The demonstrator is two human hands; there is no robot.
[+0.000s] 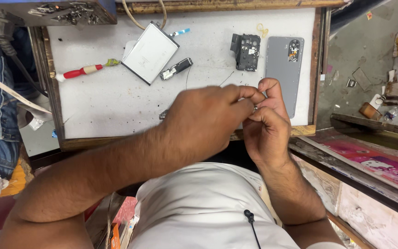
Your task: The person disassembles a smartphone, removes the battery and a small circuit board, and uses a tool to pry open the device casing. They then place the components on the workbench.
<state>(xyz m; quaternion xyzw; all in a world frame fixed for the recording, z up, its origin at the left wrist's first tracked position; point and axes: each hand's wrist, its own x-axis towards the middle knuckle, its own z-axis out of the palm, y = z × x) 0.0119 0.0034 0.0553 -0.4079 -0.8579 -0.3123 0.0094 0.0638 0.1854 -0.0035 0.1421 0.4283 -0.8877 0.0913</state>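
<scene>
We see the white table (116, 106) in its wooden frame, with both forearms reaching over its near edge. The left hand (203, 122) lies knuckles up, fingers drawn together and meeting the right hand (266, 124), whose fingers curl shut around something tiny and metallic (255, 109); what it is, we cannot tell. Both hands hover just above the near right part of the table and hide what lies beneath. Behind them rest a grey phone back cover (284, 69), a white battery (149, 53), a black inner frame (246, 51), a red-handled screwdriver (81, 71) and a small dark board (176, 68).
</scene>
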